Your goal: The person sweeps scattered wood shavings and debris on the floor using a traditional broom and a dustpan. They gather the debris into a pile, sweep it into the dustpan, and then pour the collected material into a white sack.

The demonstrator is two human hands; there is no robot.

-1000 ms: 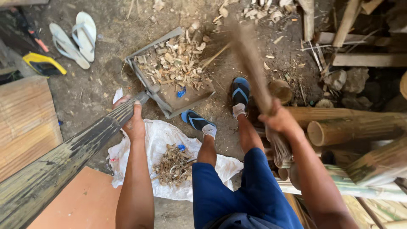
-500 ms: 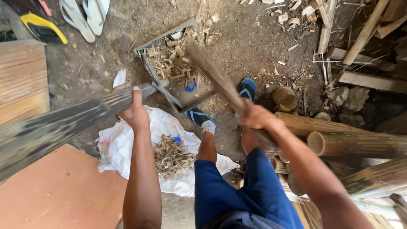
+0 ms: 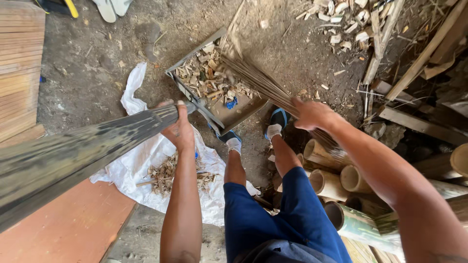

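My left hand (image 3: 178, 127) grips the long dark handle (image 3: 83, 153) of a metal dustpan (image 3: 234, 111) that rests on the dirt floor. The pan holds several wood chips and shavings (image 3: 207, 78). My right hand (image 3: 312, 114) is closed around a bundle of thin sticks, a stick broom (image 3: 258, 83), whose tip reaches into the dustpan. I sit in blue shorts with both feet in blue sandals (image 3: 278, 119) just below the pan.
A white sack (image 3: 146, 156) with a small heap of chips (image 3: 165, 173) lies under my left arm. Cut bamboo sections (image 3: 336, 182) lie at the right, wood scraps at the top right, an orange board (image 3: 63, 229) at the bottom left, planks at the left.
The view has shifted down and left. My right hand has swung the stick broom down from upright so its tip now lies in the dustpan. My left hand still holds the handle.
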